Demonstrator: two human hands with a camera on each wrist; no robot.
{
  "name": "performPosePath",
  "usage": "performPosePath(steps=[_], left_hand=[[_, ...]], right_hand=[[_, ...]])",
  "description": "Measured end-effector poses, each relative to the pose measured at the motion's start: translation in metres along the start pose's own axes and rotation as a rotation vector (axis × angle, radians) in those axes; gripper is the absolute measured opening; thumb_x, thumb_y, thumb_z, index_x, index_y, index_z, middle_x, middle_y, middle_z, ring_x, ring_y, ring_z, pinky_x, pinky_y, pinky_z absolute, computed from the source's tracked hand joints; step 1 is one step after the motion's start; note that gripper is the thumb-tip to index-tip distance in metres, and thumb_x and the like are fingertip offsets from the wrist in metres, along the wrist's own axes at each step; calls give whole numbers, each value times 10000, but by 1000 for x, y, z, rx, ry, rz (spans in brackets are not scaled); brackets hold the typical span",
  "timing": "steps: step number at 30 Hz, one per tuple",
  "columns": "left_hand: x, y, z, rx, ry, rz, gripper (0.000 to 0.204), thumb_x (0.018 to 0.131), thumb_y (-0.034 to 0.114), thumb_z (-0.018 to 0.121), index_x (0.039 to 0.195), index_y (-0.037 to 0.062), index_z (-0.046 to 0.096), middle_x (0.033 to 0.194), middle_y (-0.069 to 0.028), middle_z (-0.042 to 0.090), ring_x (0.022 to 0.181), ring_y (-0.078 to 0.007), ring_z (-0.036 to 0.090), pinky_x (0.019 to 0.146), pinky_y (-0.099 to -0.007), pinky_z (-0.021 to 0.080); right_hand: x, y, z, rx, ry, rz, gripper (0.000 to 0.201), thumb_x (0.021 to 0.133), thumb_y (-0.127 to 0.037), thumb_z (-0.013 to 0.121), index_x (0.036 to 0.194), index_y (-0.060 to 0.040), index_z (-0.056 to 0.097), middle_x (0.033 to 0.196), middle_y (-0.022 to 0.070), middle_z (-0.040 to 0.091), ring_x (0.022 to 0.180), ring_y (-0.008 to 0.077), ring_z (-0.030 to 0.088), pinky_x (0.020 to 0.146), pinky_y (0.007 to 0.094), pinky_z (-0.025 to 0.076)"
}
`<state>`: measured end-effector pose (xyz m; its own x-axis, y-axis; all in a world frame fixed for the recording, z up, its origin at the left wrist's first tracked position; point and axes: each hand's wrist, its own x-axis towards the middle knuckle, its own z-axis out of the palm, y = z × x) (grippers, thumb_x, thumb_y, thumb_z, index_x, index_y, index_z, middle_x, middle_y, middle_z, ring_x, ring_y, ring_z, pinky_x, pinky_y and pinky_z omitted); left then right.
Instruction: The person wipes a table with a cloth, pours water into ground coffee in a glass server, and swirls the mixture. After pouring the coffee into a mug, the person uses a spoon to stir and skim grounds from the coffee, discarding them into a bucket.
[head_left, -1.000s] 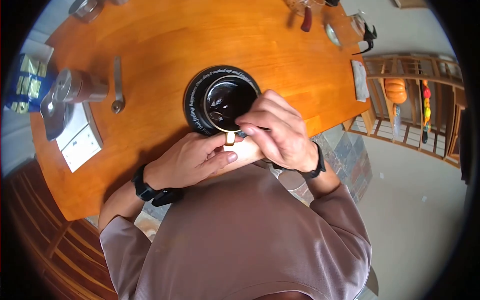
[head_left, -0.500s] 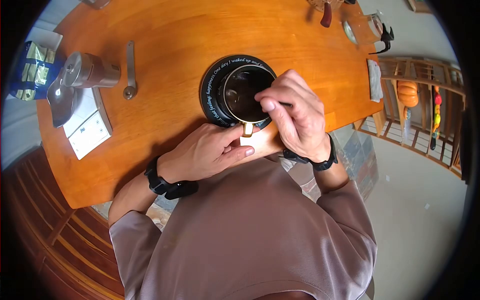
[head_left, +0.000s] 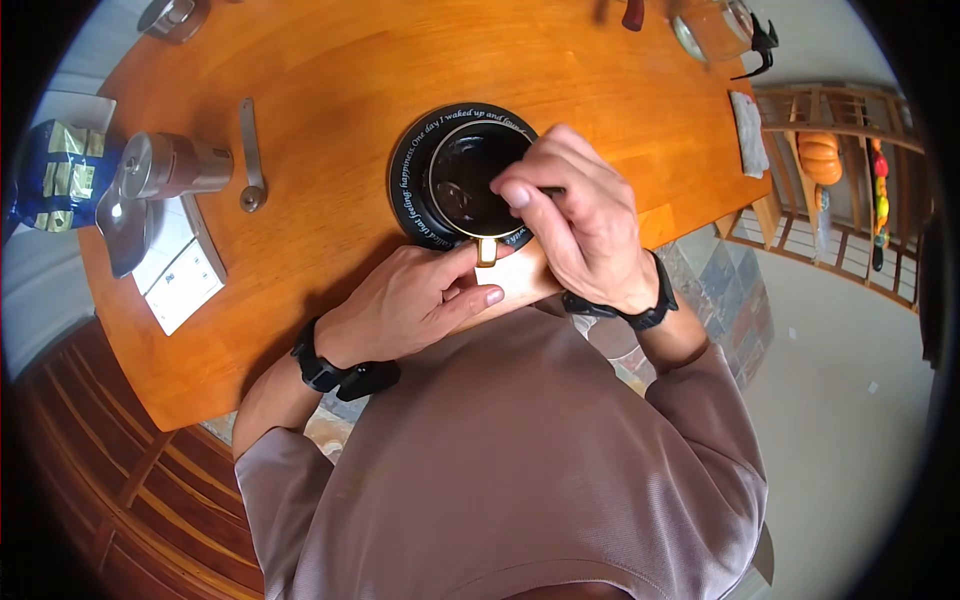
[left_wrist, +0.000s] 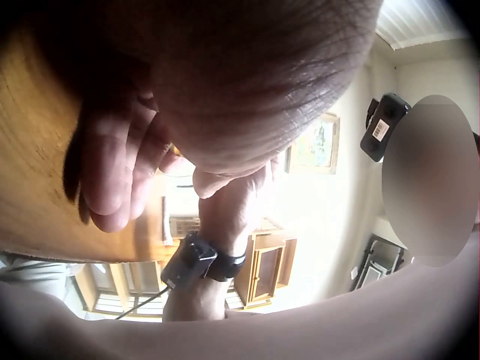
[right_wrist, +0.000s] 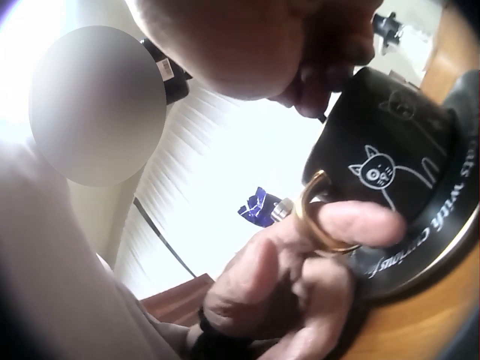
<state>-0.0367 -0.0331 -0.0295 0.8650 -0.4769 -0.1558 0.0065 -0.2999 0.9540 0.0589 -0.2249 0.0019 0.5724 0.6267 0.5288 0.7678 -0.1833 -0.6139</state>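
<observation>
A black cup [right_wrist: 337, 154] with a white cat drawing stands on a black saucer [head_left: 405, 180] lettered in white. Dark liquid [head_left: 465, 185] shows inside it. My left hand [head_left: 415, 300] holds the cup at its gold handle [head_left: 487, 252], the index finger through the loop and lying along the cup's wall in the right wrist view. Over the near right rim, my right hand [head_left: 590, 220] pinches a slim dark utensil [head_left: 550, 190] between thumb and fingers. Most of that utensil is hidden by the hand, and I cannot tell its kind.
To the left lie a metal grinder [head_left: 170, 165], its crank [head_left: 250, 155], a white box [head_left: 185, 285] and a blue bag [head_left: 65, 175]. A glass jug [head_left: 715, 30] stands far right, near a folded grey cloth [head_left: 748, 135] at the wooden table's [head_left: 330, 100] edge.
My right hand has moved away from the body, from the cup's near rim to farther over its opening. The left hand stays at the handle. The head view has shifted a little.
</observation>
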Motion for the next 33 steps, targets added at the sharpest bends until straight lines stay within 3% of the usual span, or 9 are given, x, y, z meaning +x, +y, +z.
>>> performPosePath(steps=[7,10,13,17,19,26,29,33], left_hand=[[-1,3,0,-39,0,-22,385,950,213,629,1310,85,576,669,-121,591,603,-251,591,615,-347,462],[-1,-1,2,-57,7,3,383,951,209,626,1310,83,577,659,-113,577,593,-244,578,607,-343,454],[0,-2,2,-5,10,17,384,950,206,626,1310,79,576,648,-106,564,583,-241,571,596,-342,444],[-1,-3,2,-14,27,27,385,947,202,627,1309,82,577,632,-99,546,570,-240,560,582,-344,432],[-1,-2,2,-38,14,21,384,948,203,625,1311,87,579,620,-95,532,561,-236,554,571,-346,422],[0,-4,3,-7,41,60,372,951,208,622,1298,76,592,615,-91,532,539,-217,542,561,-340,416],[-1,-4,3,-15,25,34,354,964,198,607,1291,64,597,633,-73,571,534,-174,568,555,-309,445],[-1,0,7,-79,35,-54,307,993,187,571,1267,55,614,675,-27,619,563,-105,615,556,-259,504]], right_hand=[[-5,4,-15,-251,63,7,34,886,56,644,898,27,629,766,114,640,667,240,561,599,336,453],[2,9,1,-105,113,18,82,835,28,697,903,19,653,786,118,643,693,279,558,618,366,466],[1,3,1,2,-27,3,88,828,19,707,884,20,639,794,111,637,700,277,560,623,369,464],[-9,1,-7,-110,28,-120,88,818,52,692,872,24,628,796,117,632,685,289,544,615,371,459],[-8,2,-8,-217,86,-87,95,816,57,691,879,23,629,801,115,634,698,290,548,616,365,458],[1,4,4,-48,-19,-65,51,876,47,646,922,28,634,801,114,630,722,257,556,646,344,457],[-4,1,-7,28,-75,-76,37,878,42,647,905,26,630,791,117,624,711,259,553,634,344,453],[-6,6,-12,-157,58,-43,18,884,31,653,897,29,640,764,107,621,683,248,549,605,336,442]])
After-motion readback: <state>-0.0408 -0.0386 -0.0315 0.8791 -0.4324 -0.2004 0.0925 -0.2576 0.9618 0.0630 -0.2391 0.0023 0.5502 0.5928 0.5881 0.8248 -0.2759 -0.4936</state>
